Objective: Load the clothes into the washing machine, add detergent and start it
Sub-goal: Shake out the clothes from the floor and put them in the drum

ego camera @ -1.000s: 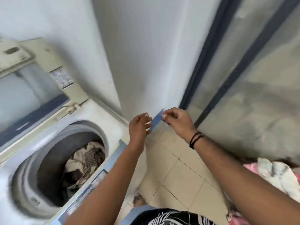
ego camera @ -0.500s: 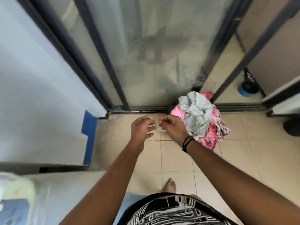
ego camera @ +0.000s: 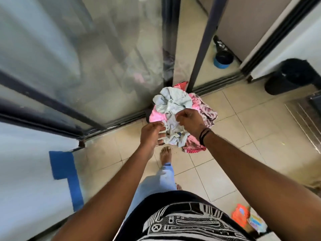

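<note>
A pile of clothes (ego camera: 172, 102), pale grey and white on top with pink and patterned pieces beneath, lies on the tiled floor against the sliding door track. My left hand (ego camera: 151, 135) hovers at the pile's near left edge, fingers spread, holding nothing. My right hand (ego camera: 190, 121) is over the middle of the pile with fingertips pinched together; I see nothing between them. A black band circles that wrist. The washing machine is out of view.
A glass sliding door (ego camera: 86, 66) with dark frames runs behind the pile. A white wall with blue tape (ego camera: 64, 164) stands at left. A black bin (ego camera: 291, 77) sits at right. Orange and pale packets (ego camera: 240, 216) lie on the floor at bottom right. My bare foot (ego camera: 165, 154) is just before the pile.
The view swung right from the washing machine to the floor. The blue sachet held between both hands is gone from sight. Both hands moved over the clothes pile.
</note>
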`<state>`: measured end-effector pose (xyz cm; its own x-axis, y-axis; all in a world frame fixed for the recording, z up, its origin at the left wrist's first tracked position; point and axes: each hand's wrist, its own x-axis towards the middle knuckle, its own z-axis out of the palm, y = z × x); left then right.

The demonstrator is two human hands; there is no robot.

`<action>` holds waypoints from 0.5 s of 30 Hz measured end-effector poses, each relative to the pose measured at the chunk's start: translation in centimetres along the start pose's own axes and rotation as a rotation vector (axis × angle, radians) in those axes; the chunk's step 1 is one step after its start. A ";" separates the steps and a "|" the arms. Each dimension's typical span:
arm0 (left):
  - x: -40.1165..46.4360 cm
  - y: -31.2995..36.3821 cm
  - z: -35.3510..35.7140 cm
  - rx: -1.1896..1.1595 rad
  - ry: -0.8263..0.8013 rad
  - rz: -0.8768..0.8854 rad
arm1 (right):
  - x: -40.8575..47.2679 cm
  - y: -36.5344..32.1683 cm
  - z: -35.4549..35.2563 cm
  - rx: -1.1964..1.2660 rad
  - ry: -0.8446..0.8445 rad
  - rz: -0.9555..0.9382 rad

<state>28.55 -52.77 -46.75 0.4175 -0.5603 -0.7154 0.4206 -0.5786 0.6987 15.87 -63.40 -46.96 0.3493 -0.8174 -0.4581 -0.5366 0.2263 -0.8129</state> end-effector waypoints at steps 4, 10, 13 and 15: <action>5.5 2.2 2.2 0.132 -0.085 -0.032 | 3.5 0.5 -2.0 -0.024 0.045 0.086; 12.9 1.9 4.2 0.554 -0.198 -0.081 | 8.1 4.4 -2.8 -0.103 0.002 0.286; 15.9 1.3 5.2 0.786 -0.289 -0.095 | 10.2 6.4 -2.3 -0.182 -0.039 0.375; 18.3 1.0 5.8 0.866 -0.303 -0.085 | 11.8 7.6 -2.3 -0.214 -0.052 0.396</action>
<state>31.97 -67.04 -59.15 0.1327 -0.5558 -0.8207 -0.3603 -0.7984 0.4824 14.14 -72.54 -57.74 0.1206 -0.6608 -0.7408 -0.7813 0.3972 -0.4814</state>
